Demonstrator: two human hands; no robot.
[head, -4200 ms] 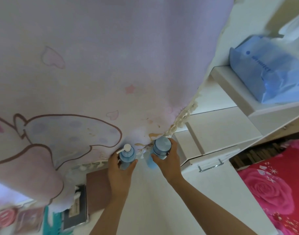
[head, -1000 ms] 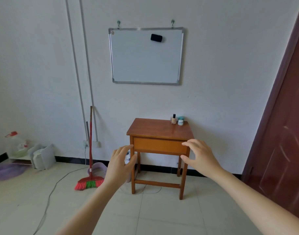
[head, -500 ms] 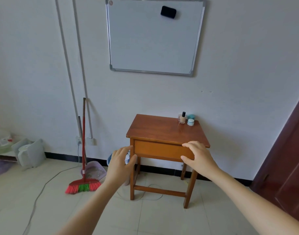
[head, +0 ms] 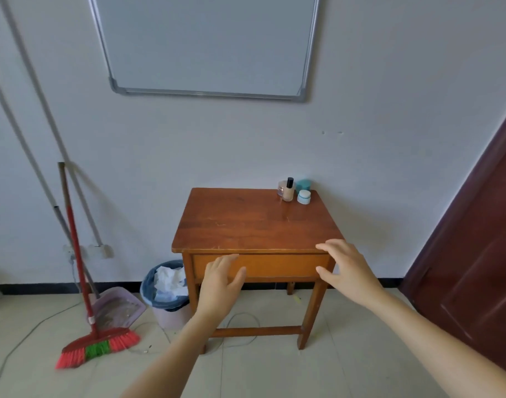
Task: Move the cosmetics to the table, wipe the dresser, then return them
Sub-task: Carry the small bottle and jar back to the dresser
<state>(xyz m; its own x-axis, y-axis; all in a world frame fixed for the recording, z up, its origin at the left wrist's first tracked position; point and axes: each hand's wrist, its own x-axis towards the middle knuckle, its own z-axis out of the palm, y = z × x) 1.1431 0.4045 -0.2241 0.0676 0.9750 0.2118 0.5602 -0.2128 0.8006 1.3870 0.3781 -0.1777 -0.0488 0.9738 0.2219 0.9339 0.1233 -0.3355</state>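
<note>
We hold both arms out toward the wooden desk (head: 246, 225). Our left hand (head: 221, 278) and right hand (head: 346, 271) are empty, fingers loosely spread, before its front edge. The cosmetics cluster at its back right corner: a black-capped bottle (head: 288, 191), a white-lidded jar (head: 303, 196) and a teal jar (head: 303, 184). Their labels are too small to read.

The table (head: 254, 222) stands at your twelve o'clock, with the whiteboard (head: 206, 44) above it. The cosmetics (head: 288, 193) cluster on its far one-o'clock corner, perhaps four pieces. The bin (head: 165, 288) sits at the table's nine, with the broom (head: 96, 346) and dustpan (head: 116, 308) farther out. The door (head: 476, 268) is at three.
</note>
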